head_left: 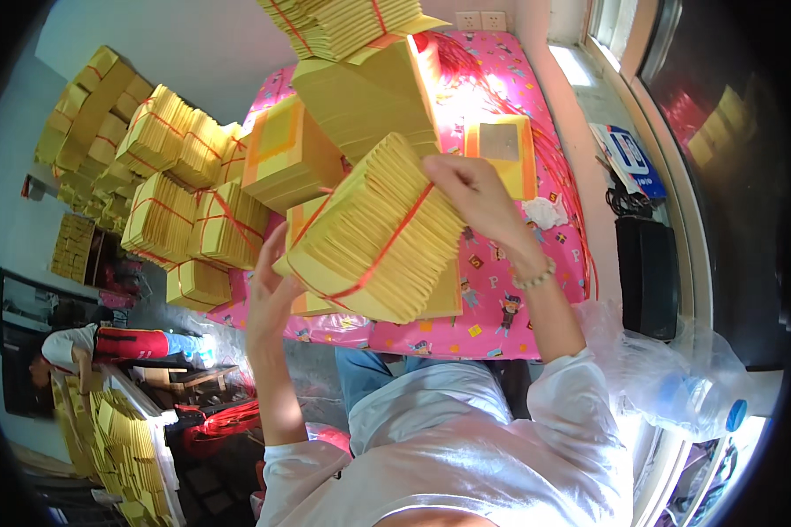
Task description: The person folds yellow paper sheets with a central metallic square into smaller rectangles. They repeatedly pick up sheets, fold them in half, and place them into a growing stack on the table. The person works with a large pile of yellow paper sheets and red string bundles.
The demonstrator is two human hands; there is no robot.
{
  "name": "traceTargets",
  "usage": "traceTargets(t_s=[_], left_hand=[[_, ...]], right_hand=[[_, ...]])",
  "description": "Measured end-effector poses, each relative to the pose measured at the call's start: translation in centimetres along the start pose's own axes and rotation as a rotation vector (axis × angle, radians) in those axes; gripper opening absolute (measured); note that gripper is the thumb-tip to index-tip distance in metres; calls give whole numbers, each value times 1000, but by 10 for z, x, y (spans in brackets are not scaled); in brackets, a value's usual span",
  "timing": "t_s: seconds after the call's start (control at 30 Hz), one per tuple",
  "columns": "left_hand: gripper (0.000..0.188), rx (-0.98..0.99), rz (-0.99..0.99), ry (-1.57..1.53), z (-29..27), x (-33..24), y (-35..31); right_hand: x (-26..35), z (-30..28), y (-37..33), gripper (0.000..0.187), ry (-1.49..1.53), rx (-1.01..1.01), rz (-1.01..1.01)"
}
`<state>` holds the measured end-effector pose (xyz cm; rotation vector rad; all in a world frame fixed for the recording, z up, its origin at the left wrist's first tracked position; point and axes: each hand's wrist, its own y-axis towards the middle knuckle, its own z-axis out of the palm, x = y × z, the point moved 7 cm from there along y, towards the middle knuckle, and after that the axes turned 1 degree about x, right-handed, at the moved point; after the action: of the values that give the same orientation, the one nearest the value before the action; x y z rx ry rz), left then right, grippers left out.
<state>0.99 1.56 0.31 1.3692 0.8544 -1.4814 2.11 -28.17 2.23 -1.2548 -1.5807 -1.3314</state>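
Note:
A thick bundle of folded yellow paper (369, 237), bound with red string, is held tilted over the near side of the pink-covered table. My left hand (272, 285) grips its left end, with the fingers partly behind the paper. At the upper right edge, beside the string, my right hand (483, 198) is closed on the bundle. Beneath it, part of a flat yellow stack (441, 294) shows on the table. A tall block of yellow paper (369, 92) stands just behind the bundle.
Tied yellow bundles (171, 132) are heaped at the left. Loose red strings (545, 154) and an orange-bordered yellow sheet (505, 145) lie on the pink table cover (523, 329). A plastic bottle (707, 404) is at the right. Another person (119, 342) works at the lower left.

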Motion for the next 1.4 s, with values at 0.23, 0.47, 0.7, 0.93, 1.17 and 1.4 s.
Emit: traceTargets(t_s=[0.23,0.47,0.7,0.93,1.17,1.4], left_hand=[[44,-54,-348,-431,8,130,9],[30,-151,59,423,-10,65,21],[46,-157,321,656,67,-53,61],[45,277,98,868,108,-28,100],[42,233,136,861,104,-26,97],[41,220,135,895,103,-25,98]], right_hand=[[26,-14,-27,40,-147,-1,7],[6,-13,-40,42,-78,-42,135],[12,-14,-2,45,-21,99,82],[-15,16,38,38,178,239,90],[-25,27,38,32,322,272,211],[-30,30,37,27,380,247,284]])
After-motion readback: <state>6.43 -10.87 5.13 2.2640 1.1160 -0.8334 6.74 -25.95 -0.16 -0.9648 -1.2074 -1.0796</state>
